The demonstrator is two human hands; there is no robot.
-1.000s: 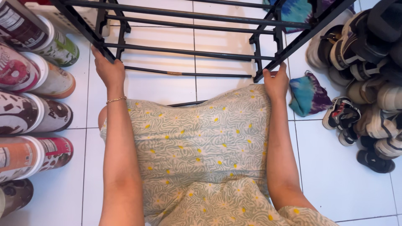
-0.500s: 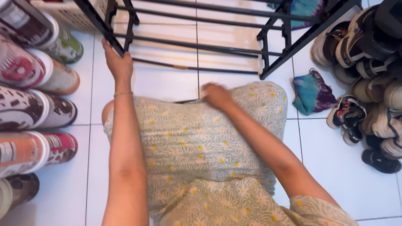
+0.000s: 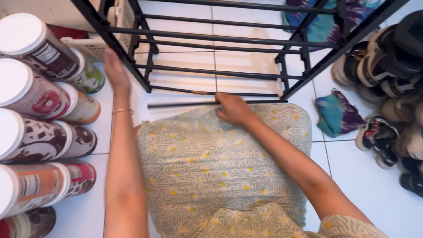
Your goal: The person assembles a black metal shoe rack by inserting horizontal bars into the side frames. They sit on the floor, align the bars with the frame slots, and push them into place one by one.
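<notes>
Right hand (image 3: 233,108), fingers curled onto loose black rod (image 3: 185,105) lying on white tiled floor (image 3: 361,180) at the lap's edge. Left hand (image 3: 115,70), fingers extended, flat against front post of black metal rack (image 3: 220,37). Left: stacked canisters (image 3: 39,101). Right: teal cloth (image 3: 337,115), then shoe pile (image 3: 392,88).

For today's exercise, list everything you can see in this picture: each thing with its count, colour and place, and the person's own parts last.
Rack: one, black metal, top centre.
Loose rod: one, black, on the floor before the rack.
Canisters: about ten, white-lidded, stacked at left.
Basket: one, cream, top left.
Cloth: one, teal, right of rack.
Shoes: a pile, mixed colours, right edge.
Floor tiles: white.
Left hand: on the rack's left post.
Right hand: on the loose rod.
</notes>
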